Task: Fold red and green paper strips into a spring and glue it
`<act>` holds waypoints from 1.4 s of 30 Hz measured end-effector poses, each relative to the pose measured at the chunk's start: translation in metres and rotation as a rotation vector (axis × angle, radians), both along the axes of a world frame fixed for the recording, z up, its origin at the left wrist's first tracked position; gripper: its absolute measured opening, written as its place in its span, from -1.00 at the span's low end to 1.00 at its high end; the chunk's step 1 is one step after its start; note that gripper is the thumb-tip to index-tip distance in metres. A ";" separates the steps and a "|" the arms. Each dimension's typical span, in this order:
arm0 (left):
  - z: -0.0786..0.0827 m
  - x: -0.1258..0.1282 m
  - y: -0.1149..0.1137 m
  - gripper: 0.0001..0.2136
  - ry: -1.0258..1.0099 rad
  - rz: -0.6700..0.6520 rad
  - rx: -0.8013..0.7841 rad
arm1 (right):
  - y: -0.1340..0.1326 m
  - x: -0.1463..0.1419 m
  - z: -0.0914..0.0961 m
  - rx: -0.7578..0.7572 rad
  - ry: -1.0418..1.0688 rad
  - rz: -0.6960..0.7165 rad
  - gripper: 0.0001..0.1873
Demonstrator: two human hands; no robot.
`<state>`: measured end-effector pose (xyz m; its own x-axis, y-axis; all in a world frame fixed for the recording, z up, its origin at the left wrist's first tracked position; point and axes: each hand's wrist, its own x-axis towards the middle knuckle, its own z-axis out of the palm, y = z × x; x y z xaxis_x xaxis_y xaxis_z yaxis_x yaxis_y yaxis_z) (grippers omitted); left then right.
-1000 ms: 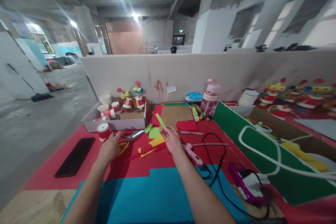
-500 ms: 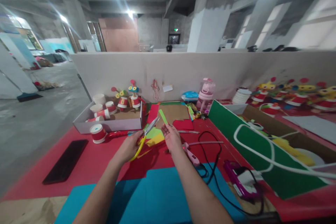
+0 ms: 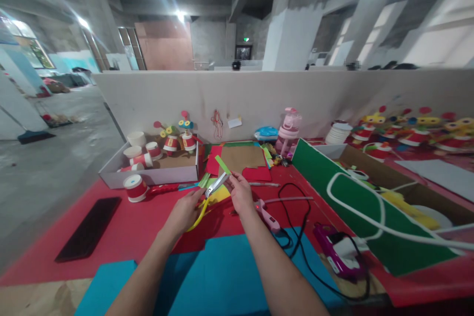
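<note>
My left hand [image 3: 184,215] grips yellow-handled scissors [image 3: 208,195], blades pointing up and right toward a green paper strip [image 3: 222,164]. That strip is pinched in my right hand [image 3: 240,192], just above the red table mat [image 3: 122,224]. The blade tips sit right beside the strip's lower end; whether they touch it is unclear. Green and yellow paper scraps [image 3: 217,192] lie under both hands.
A white box [image 3: 151,176] of red-and-white paper cups stands at back left, one cup [image 3: 136,188] in front of it. A black phone [image 3: 89,228] lies left. A pink glue gun [image 3: 267,215] with black cord, a purple device [image 3: 335,253], and a green board [image 3: 355,207] are on the right.
My left hand picked the scissors up from the mat near the cup and brought them up to the green strip, which my right hand keeps holding.
</note>
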<state>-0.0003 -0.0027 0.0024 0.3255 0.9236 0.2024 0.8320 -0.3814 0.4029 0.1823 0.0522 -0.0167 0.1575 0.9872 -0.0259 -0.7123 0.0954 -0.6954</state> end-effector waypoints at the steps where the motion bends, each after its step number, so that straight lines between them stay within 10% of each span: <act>1: -0.001 0.000 0.000 -0.52 -0.004 0.002 0.004 | -0.001 0.000 0.001 0.004 -0.008 0.009 -0.72; 31: -0.014 -0.001 0.003 -0.51 -0.145 -0.059 0.025 | -0.006 -0.005 0.005 0.021 0.011 0.092 -0.72; 42: 0.007 -0.016 -0.005 -0.60 -0.172 -0.035 0.060 | -0.002 0.002 0.004 0.094 -0.087 0.032 -0.70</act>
